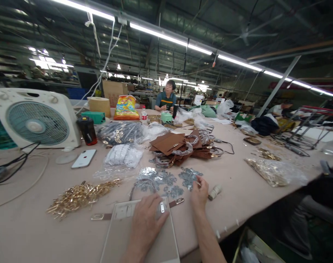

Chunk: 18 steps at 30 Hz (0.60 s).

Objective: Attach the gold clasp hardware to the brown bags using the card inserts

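My left hand (146, 223) lies flat on a pale rectangular board (119, 237) at the table's near edge, fingertips beside a small silver metal plate (162, 207). A brown strap (100, 216) with metal ends runs under the board. My right hand (198, 193) reaches into a spread of small silver metal pieces (166, 179), pinching one between thumb and fingers. A small white cylinder (215, 191) lies just right of that hand.
A heap of gold fittings (78, 197) lies to the left, brown leather parts (180, 146) in the middle, a bag of gold hardware (273, 171) on the right. A fan (36, 118), phone (83, 158) and dark cup (86, 130) stand far left. A person (166, 98) sits across.
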Each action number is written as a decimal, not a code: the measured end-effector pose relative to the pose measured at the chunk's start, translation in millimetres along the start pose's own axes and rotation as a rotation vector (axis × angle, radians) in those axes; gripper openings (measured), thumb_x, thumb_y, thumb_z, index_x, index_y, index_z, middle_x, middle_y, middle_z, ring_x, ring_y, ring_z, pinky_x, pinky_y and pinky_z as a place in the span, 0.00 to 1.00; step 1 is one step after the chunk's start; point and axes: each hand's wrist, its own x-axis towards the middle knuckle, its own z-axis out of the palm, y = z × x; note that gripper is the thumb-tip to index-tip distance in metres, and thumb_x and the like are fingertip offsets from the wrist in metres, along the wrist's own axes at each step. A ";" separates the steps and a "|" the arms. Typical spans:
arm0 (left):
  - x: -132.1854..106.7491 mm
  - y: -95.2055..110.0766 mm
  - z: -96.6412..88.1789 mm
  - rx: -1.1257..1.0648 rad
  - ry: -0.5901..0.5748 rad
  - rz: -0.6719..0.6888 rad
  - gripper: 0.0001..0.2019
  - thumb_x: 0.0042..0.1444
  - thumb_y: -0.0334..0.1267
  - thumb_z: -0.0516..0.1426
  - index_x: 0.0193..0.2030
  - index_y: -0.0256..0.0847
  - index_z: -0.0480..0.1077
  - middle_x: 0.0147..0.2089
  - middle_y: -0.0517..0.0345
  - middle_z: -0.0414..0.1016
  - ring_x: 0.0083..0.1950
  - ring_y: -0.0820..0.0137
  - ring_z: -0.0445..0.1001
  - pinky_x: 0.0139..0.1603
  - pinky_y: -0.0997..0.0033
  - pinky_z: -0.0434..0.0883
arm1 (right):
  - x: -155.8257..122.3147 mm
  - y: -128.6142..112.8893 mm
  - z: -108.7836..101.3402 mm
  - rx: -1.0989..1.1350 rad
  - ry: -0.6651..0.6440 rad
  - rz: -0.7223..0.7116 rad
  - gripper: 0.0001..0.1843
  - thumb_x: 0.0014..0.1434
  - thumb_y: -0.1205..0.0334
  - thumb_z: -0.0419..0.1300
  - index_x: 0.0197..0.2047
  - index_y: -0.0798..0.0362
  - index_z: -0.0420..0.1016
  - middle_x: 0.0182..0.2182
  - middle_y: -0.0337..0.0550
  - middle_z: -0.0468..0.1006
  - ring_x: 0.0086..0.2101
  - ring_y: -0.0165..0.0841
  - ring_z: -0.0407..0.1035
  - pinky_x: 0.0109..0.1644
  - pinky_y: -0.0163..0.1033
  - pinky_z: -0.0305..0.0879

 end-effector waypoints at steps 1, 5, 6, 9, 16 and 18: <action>0.0 0.8 -0.8 -0.004 -0.006 -0.005 0.15 0.58 0.40 0.67 0.53 0.47 0.77 0.57 0.52 0.78 0.57 0.54 0.75 0.57 0.51 0.73 | -1.1 -1.8 0.4 -0.006 -0.018 -0.010 0.24 0.63 0.50 0.56 0.56 0.54 0.76 0.53 0.56 0.73 0.52 0.48 0.69 0.59 0.52 0.66; 0.5 5.4 -5.3 -0.019 -0.041 -0.039 0.16 0.57 0.38 0.67 0.53 0.46 0.76 0.57 0.52 0.78 0.56 0.54 0.75 0.56 0.50 0.73 | -6.4 -10.5 2.7 -0.076 -0.094 -0.107 0.22 0.62 0.52 0.57 0.55 0.53 0.76 0.52 0.54 0.73 0.55 0.48 0.67 0.62 0.53 0.63; 0.5 6.5 -6.4 -0.021 -0.043 -0.047 0.16 0.57 0.37 0.68 0.52 0.46 0.76 0.56 0.52 0.79 0.56 0.54 0.75 0.56 0.49 0.73 | -7.8 -12.5 3.4 -0.097 -0.107 -0.144 0.21 0.62 0.53 0.56 0.55 0.53 0.76 0.51 0.54 0.73 0.55 0.48 0.67 0.63 0.54 0.62; 0.3 8.9 -8.5 -0.023 -0.042 -0.056 0.16 0.57 0.37 0.68 0.52 0.46 0.77 0.56 0.52 0.79 0.56 0.54 0.75 0.57 0.49 0.73 | -11.1 -17.2 5.1 -0.122 -0.128 -0.238 0.19 0.63 0.55 0.56 0.53 0.53 0.76 0.50 0.53 0.74 0.55 0.48 0.67 0.64 0.55 0.61; -0.5 9.3 -8.9 -0.033 -0.052 -0.082 0.18 0.55 0.37 0.69 0.52 0.47 0.76 0.57 0.52 0.78 0.57 0.53 0.74 0.57 0.47 0.72 | -16.6 -21.7 5.3 -0.134 -0.244 -0.334 0.15 0.65 0.55 0.56 0.49 0.52 0.78 0.48 0.52 0.77 0.52 0.46 0.69 0.62 0.54 0.64; -0.7 9.6 -9.3 -0.039 -0.050 -0.089 0.18 0.54 0.37 0.70 0.52 0.47 0.76 0.57 0.53 0.78 0.57 0.53 0.74 0.58 0.47 0.72 | -18.4 -23.1 5.4 -0.125 -0.289 -0.356 0.15 0.65 0.54 0.57 0.49 0.51 0.78 0.48 0.52 0.77 0.52 0.46 0.70 0.62 0.53 0.65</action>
